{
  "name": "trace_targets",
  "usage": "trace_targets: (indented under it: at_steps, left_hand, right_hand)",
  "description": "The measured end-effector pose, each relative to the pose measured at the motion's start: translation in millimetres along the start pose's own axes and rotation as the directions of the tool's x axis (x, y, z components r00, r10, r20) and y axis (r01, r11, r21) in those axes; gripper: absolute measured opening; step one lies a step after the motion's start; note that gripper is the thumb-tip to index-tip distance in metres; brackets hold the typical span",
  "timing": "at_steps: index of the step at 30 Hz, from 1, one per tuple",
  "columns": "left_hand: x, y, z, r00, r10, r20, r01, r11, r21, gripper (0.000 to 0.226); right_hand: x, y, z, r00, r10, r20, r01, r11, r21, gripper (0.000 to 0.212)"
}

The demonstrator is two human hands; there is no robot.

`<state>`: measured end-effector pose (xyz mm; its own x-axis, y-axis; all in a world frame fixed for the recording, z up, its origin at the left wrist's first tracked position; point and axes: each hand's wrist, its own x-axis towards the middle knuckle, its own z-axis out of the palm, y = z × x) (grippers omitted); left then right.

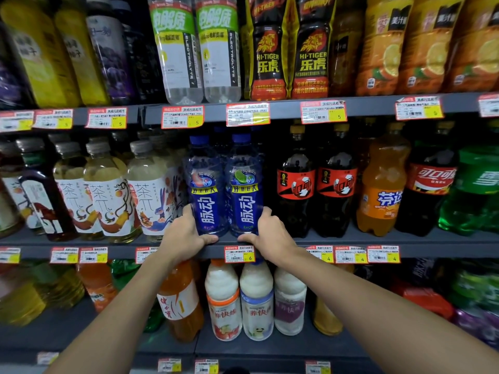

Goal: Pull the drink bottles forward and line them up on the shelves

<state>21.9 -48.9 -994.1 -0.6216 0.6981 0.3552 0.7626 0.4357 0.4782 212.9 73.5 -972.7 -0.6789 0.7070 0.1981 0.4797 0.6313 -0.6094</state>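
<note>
Two blue-capped bottles with blue labels stand side by side at the front edge of the middle shelf. My left hand wraps the base of the left blue bottle, thumb under its front. My right hand grips the base of the right blue bottle in the same way. More blue bottles show dimly behind them. Both bottles are upright and almost touching.
Tea bottles stand left of the blue pair, dark cola bottles and an orange soda to the right. Clear electrolyte bottles fill the upper shelf; white milk drinks sit below. Price tags line the shelf edges.
</note>
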Motion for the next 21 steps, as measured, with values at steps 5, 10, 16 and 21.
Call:
trace_targets:
  at_steps: [5, 10, 16, 21]
  left_hand:
    - [2.4, -0.3, 0.2, 1.000, -0.010, 0.018, 0.010, 1.000, -0.025, 0.093]
    - [3.9, -0.9, 0.5, 0.999, -0.024, 0.027, 0.024, 1.000, -0.013, 0.093]
    - [2.6, -0.9, -0.3, 0.999, -0.034, 0.039, 0.034, 0.999, 0.000, 0.094]
    - [0.1, 3.8, -5.3, 1.000, -0.020, -0.006, 0.020, 0.999, -0.041, 0.098]
  right_hand:
    - [0.5, -1.2, 0.2, 1.000, 0.006, -0.003, -0.006, 1.000, -0.009, 0.080]
    - [-0.2, -0.5, 1.1, 1.000, 0.008, -0.005, -0.008, 1.000, -0.017, 0.077]
    - [-0.5, -2.1, -0.3, 1.000, 0.015, 0.004, -0.015, 0.999, -0.031, 0.077]
    - [-1.8, 1.7, 0.7, 1.000, 0.029, 0.008, -0.029, 0.999, 0.020, 0.074]
